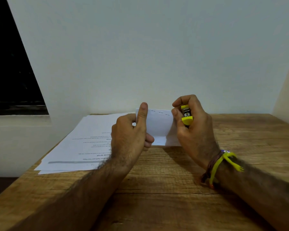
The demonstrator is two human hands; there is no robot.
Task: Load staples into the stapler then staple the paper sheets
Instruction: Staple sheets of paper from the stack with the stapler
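My left hand (132, 135) pinches the left edge of a small folded bundle of white paper sheets (158, 125), thumb pointing up along it, and holds the bundle upright above the table. Several staples show along the bundle's top edge. My right hand (193, 129) grips a small yellow stapler (186, 116) in a fist at the bundle's upper right corner, the stapler's jaws around the paper's right edge. Fingers hide most of the stapler's body.
A stack of printed white sheets (77, 147) lies on the left part of the wooden table (165, 197), reaching its left edge. A pale wall stands right behind the table. A dark window (10, 72) is at the left.
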